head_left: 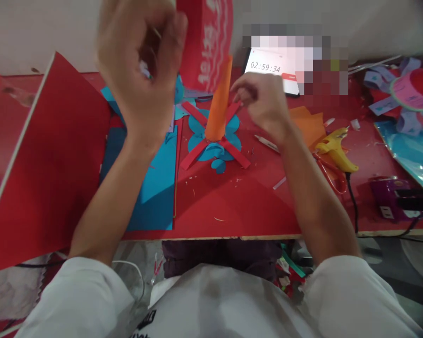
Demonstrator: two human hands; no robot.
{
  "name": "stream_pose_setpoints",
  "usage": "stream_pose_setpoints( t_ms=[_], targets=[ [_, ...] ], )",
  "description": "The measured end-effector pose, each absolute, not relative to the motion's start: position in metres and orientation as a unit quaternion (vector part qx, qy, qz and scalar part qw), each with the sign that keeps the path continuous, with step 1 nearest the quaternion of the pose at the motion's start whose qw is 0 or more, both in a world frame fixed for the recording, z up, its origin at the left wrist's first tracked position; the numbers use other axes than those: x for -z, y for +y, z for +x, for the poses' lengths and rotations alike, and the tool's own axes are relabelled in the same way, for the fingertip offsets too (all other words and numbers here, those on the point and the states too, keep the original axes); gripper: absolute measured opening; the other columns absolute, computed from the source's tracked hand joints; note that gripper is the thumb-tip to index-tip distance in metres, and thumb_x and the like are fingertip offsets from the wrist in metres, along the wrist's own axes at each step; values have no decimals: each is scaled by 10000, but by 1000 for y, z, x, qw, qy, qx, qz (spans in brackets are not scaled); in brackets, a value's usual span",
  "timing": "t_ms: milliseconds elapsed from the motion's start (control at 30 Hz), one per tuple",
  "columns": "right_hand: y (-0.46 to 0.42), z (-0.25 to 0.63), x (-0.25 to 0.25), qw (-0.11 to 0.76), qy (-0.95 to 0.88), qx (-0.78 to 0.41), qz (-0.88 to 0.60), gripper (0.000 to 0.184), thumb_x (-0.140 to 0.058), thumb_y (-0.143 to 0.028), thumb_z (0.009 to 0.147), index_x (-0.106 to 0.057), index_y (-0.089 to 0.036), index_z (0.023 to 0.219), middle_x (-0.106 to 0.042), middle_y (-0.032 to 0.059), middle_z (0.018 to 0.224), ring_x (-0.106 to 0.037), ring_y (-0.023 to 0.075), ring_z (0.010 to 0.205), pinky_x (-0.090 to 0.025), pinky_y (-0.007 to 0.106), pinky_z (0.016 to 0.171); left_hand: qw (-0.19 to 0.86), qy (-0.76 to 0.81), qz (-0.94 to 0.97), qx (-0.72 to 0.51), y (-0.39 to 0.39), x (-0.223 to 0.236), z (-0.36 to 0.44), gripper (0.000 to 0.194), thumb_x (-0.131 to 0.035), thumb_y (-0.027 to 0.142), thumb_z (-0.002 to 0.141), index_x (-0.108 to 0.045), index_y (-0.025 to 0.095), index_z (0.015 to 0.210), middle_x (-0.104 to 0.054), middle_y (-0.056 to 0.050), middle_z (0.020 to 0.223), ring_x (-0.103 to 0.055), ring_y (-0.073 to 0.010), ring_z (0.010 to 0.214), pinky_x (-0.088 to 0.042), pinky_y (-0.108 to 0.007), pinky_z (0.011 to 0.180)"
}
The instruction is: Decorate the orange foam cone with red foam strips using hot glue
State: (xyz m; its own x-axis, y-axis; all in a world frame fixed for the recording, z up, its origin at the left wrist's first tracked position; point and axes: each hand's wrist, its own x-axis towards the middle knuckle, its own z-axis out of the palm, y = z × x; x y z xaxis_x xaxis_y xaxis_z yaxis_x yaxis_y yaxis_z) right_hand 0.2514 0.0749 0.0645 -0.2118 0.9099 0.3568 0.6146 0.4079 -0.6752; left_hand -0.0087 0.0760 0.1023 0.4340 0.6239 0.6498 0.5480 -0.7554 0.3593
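Observation:
My left hand [141,56] is raised high at the top, fingers closed on a red paper piece with white print [211,47] that curves like a cup and is cut off by the frame's top edge. Below it, an orange paper cone [217,110] stands upright on a blue scalloped paper base [234,140]. Red paper strips [238,155] spread out from the cone's foot. My right hand [264,96] hovers just right of the cone, close to one strip's end. Its fingers are loosely bent and slightly apart, with nothing visible between them.
A yellow glue gun [336,148] and orange-handled scissors [333,176] lie right, near a purple power box [391,197]. A phone showing a timer [268,68] leans at the back. Blue sheets [158,202] and a tilted red board [56,164] are left. A finished-looking paper craft [412,91] sits far right.

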Motion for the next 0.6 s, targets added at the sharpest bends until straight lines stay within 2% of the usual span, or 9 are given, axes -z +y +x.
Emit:
stream_pose_setpoints(
  t_ms=[33,67,133,233,300,400,500,600],
  targets=[
    [60,252,-71,439,-721,-197,-499,179,-586,-341,1032,-754,-299,985,-768,55,876,-720,257,840,-567,440,850,44,354,840,-408,62,-94,-9,365,-478,534,1115,-744,304,1213,-725,-79,1071,-685,-257,1056,-542,-430,838],
    [43,252,-76,463,-714,-209,-482,171,-586,-372,1047,-747,-325,1011,-747,44,887,-708,252,818,-568,438,811,40,359,835,-415,47,-84,-8,351,-494,523,1110,-760,300,1163,-729,-75,1035,-694,-251,1023,-550,-425,823],
    [13,250,-77,531,-661,-242,-472,156,-626,-417,1044,-742,-325,994,-687,19,783,-635,213,668,-521,399,689,28,359,820,-446,23,-61,-5,338,-498,473,1112,-776,287,1059,-738,-66,985,-706,-226,951,-565,-411,813],
    [-18,245,-59,491,-633,-380,-462,273,-619,-574,1055,-727,-323,1053,-697,5,761,-586,183,616,-463,355,619,-3,313,842,-439,5,-24,-4,248,-570,367,1086,-779,296,972,-755,-40,924,-712,-186,846,-571,-367,762],
    [-25,242,-42,479,-606,-447,-452,458,-622,-741,990,-700,-296,915,-655,2,692,-547,166,578,-432,328,565,-27,296,869,-396,3,-6,-8,191,-609,312,1059,-793,326,1009,-742,-37,867,-698,-192,792,-563,-372,718],
    [-27,239,-25,437,-561,-542,-447,650,-598,-894,892,-667,-258,773,-598,5,659,-438,130,506,-288,293,441,-67,294,875,-379,8,5,-13,179,-634,280,1042,-803,338,1053,-694,-29,785,-659,-199,720,-538,-379,671],
    [-28,238,-24,391,-519,-639,-412,656,-686,-882,835,-685,-233,747,-560,-4,635,-346,107,499,-172,274,421,-100,271,868,-404,11,1,-14,143,-677,271,1024,-796,323,966,-634,-4,699,-601,-179,632,-492,-359,610],
    [-34,234,-27,354,-509,-686,-381,564,-826,-776,784,-704,-226,754,-548,-16,639,-327,98,519,-159,267,440,-82,239,868,-428,10,-1,-12,152,-704,241,1009,-772,308,891,-611,6,692,-585,-165,620,-467,-351,614]
  ],
)
